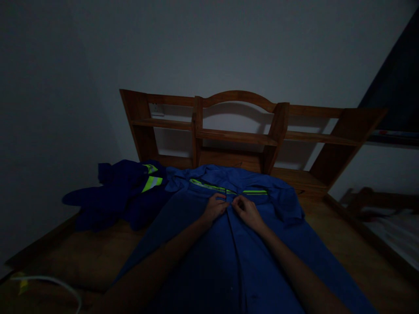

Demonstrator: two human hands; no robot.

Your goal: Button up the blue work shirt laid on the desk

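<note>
A blue work coat (pixel 206 244) with yellow-green reflective strips lies spread out in front of me, its front opening running down the middle. My left hand (pixel 216 207) is closed in a pinch on the left side of that opening, just below the strip. Opposite it, my right hand (pixel 246 212) has thumb and fingers pinched at the other edge. The two hands nearly meet at the opening. Dim light and my own fingers hide any small fastener between them. Toward the top, the coat is rumpled, with its right sleeve folded downward.
A darker blue garment (pixel 114 196) with reflective bands lies crumpled on the left. Behind the coat stands a wooden headboard shelf (pixel 237 137) against the wall. Wooden boards (pixel 327 235) show beneath. A pale cable (pixel 55 279) curves at lower left, and another wooden frame (pixel 382 200) stands at right.
</note>
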